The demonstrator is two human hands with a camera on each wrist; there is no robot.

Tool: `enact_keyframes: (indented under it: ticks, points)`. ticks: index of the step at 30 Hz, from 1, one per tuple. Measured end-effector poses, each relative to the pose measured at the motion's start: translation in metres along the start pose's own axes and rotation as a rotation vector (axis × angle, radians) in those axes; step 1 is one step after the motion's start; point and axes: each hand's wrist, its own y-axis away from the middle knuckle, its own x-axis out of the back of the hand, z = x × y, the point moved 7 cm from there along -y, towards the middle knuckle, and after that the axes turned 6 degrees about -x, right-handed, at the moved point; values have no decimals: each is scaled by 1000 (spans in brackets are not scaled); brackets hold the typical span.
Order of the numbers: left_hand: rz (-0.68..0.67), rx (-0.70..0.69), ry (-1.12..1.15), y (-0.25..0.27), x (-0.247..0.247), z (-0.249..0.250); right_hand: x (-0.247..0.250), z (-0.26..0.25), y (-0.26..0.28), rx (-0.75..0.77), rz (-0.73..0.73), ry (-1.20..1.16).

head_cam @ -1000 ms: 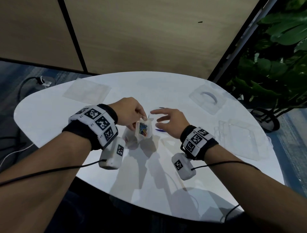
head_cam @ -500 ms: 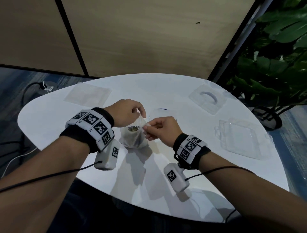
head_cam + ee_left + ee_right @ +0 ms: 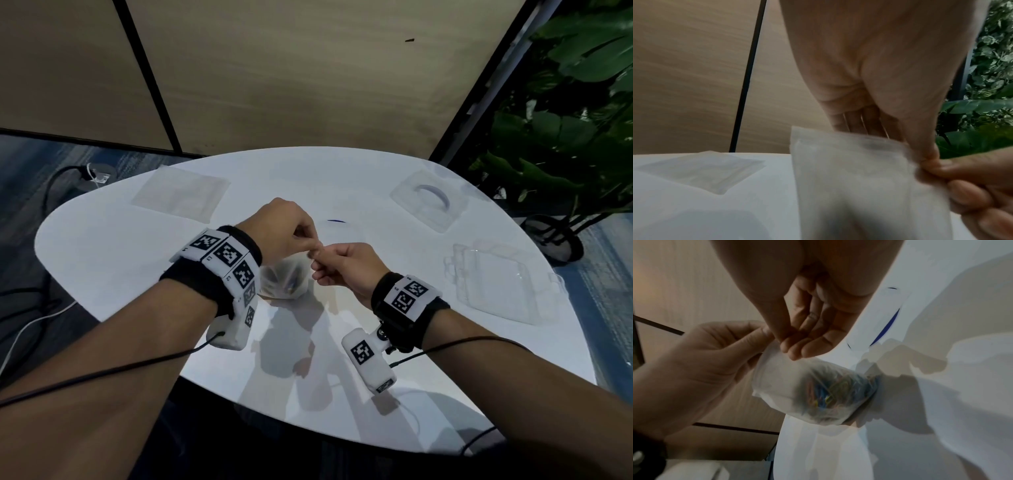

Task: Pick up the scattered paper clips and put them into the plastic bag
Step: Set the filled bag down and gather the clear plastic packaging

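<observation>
A small clear plastic bag hangs between my two hands just above the white table. Its bottom bulges with several coloured paper clips. My left hand pinches the bag's top edge with thumb and forefinger. My right hand pinches the same top edge beside it, so the fingertips of both hands meet there. In the right wrist view the bag droops below both hands. Part of a thin blue ring shows on the table beyond the hands.
A flat clear bag lies at the far left of the table. A clear blister pack with a ring shape sits at the far right, and a larger clear plastic case lies near the right edge. A leafy plant stands right of the table.
A second ago my right hand hovered open beside the bag, which my left hand held. It has since closed on the bag's top edge, and both hands now pinch it together.
</observation>
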Motion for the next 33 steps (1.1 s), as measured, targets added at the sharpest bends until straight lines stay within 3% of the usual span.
enact_keyframes:
  ticks: [10,19,22,24,26,30,33]
  points:
    - [33,110,-50,17,27,-40,22,-9,-9,-98,58,-10]
    - [134,226,-38,14,32,-74,24,-14,-24,-57,86,2]
    - [167,301,-51,7,28,-94,42,-17,-29,-1,190,238]
    - [159,346,-87,0,22,-109,73,-24,-26,87,364,602]
    - [156,387,-101,-4,14,-128,107,-25,-15,75,519,973]
    - [279,510,-224,0,3,-161,182,-8,23,-213,790,1310]
    - [293,680,-220,15,-5,-188,223,20,47,-492,844,1398]
